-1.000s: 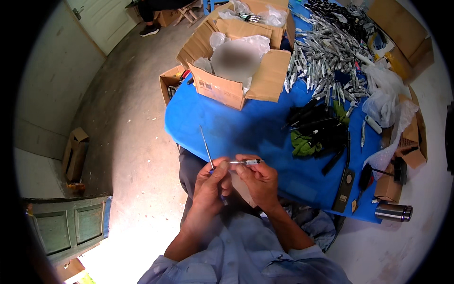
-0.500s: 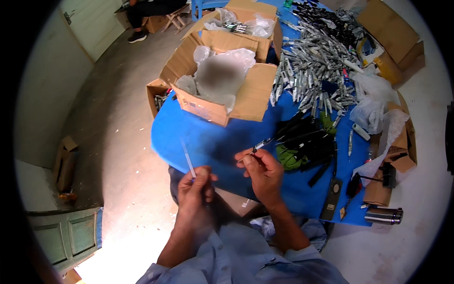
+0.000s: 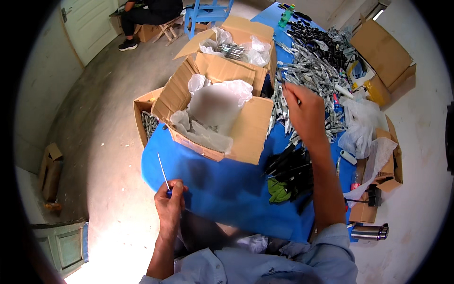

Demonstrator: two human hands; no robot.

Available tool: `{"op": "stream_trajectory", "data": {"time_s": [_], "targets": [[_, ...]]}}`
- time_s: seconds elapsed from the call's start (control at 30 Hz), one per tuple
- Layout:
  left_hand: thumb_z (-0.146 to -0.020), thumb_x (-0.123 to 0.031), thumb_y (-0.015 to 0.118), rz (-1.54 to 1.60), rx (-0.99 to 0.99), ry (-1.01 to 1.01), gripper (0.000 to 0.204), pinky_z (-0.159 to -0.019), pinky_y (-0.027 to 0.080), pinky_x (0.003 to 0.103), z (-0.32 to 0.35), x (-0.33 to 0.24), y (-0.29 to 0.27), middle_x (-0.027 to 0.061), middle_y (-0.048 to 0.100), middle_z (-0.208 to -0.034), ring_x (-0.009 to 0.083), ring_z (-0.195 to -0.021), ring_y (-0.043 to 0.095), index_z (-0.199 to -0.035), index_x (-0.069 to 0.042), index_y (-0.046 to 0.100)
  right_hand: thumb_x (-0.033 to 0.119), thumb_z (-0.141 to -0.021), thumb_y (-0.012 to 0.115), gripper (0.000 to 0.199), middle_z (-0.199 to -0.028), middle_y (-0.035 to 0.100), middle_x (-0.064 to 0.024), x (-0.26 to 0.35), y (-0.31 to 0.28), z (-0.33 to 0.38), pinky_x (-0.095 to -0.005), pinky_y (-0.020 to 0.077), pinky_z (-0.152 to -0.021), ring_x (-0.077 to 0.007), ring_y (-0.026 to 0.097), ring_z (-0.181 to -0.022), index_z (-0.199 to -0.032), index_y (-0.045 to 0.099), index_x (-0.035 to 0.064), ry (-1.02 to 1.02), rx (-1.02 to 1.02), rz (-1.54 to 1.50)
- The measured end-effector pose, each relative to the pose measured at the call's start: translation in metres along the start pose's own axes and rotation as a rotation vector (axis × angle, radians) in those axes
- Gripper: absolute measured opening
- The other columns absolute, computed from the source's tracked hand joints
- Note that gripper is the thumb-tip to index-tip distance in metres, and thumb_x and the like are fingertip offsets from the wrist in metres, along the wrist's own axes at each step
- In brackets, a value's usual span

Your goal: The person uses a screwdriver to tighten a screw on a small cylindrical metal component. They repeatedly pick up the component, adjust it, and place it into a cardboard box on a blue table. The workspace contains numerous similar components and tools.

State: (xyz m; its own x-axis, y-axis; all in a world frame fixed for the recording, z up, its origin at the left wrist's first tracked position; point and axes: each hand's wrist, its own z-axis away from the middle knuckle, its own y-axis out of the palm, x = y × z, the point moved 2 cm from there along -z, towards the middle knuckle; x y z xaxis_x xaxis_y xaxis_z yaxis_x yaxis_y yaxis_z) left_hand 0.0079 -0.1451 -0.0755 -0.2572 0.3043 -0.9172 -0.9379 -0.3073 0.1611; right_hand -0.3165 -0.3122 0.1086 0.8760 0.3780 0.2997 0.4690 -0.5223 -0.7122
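Observation:
My left hand [image 3: 169, 201] is closed round the blue lower end of a thin silvery rod [image 3: 162, 168], which looks like a small screwdriver. The rod points up and away above the near left part of the blue table. My right hand [image 3: 305, 111] reaches far over a large heap of slim grey-and-silver pen-like pieces [image 3: 309, 71]. Its fingers are pinched together at the heap's left edge, and what they hold is too small to make out. Beneath my right forearm lies a bundle of black slim pieces [image 3: 293, 170] beside a green cloth [image 3: 279, 190].
An open cardboard box [image 3: 203, 149] lined with plastic stands left of the heap, another box [image 3: 246, 26] behind it. On the right are plastic bags [image 3: 359, 123], a steel cup [image 3: 371, 232] and more cardboard. A person [image 3: 151, 14] sits at the back left by a blue chair [image 3: 208, 14].
My right hand has moved up and away from the front of the table to the heap, and the pen-like piece it held no longer shows. My left hand has shifted slightly left and down.

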Motion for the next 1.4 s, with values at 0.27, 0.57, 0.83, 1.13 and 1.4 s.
{"op": "stream_trajectory", "data": {"time_s": [0.27,0.57,0.83,1.13,1.4], "targets": [[-0.099,-0.017,0.068,-0.068,-0.041,-0.055,0.018,-0.043,0.035,0.021,-0.001,-0.006,-0.003,0.0072,0.071,-0.082,0.0027,-0.048,0.045,-0.106,0.0,0.07,0.018,-0.091,0.065,0.015,-0.09,0.073,-0.0163,-0.049,0.111,-0.121,-0.0507,0.0542,-0.076,-0.0395,0.07,-0.087,-0.094,0.078,0.0109,-0.034,0.103,0.169],[-0.093,-0.011,0.073,-0.301,-0.067,0.118,0.017,-0.064,0.049,0.026,-0.002,0.015,-0.005,0.0036,0.07,-0.079,0.0092,-0.068,0.059,-0.104,0.003,0.072,0.01,-0.086,0.066,0.014,-0.095,0.075,-0.0184,-0.065,0.215,-0.166,-0.048,0.0577,-0.084,-0.0389,0.073,-0.096,-0.092,0.079,0.0093,0.053,0.455,0.437],[-0.093,-0.014,0.075,-0.293,-0.071,0.101,0.019,-0.066,0.05,0.025,-0.003,0.018,-0.005,0.0047,0.071,-0.079,0.0099,-0.07,0.062,-0.103,0.002,0.072,0.011,-0.086,0.065,0.015,-0.094,0.075,-0.0187,-0.084,0.245,-0.164,-0.049,0.057,-0.084,-0.0405,0.072,-0.093,-0.086,0.08,0.0133,0.052,0.476,0.42],[-0.094,-0.016,0.076,-0.27,-0.08,0.104,0.023,-0.066,0.05,0.025,-0.001,0.01,0.0,0.0062,0.073,-0.081,0.01,-0.071,0.063,-0.105,0.004,0.071,0.005,-0.084,0.07,0.02,-0.106,0.076,-0.0193,-0.065,0.236,-0.172,-0.0452,0.0592,-0.085,-0.036,0.074,-0.102,-0.102,0.078,0.0037,0.054,0.537,0.482],[-0.093,-0.016,0.076,-0.276,-0.101,0.08,0.023,-0.065,0.049,0.024,-0.001,0.012,0.0,0.0054,0.072,-0.08,0.0095,-0.07,0.061,-0.105,0.004,0.071,0.002,-0.083,0.068,0.029,-0.11,0.075,-0.0109,-0.07,0.241,-0.169,-0.0453,0.0575,-0.09,-0.0323,0.072,-0.107,-0.104,0.08,0.0183,-0.105,0.474,0.394]]}}
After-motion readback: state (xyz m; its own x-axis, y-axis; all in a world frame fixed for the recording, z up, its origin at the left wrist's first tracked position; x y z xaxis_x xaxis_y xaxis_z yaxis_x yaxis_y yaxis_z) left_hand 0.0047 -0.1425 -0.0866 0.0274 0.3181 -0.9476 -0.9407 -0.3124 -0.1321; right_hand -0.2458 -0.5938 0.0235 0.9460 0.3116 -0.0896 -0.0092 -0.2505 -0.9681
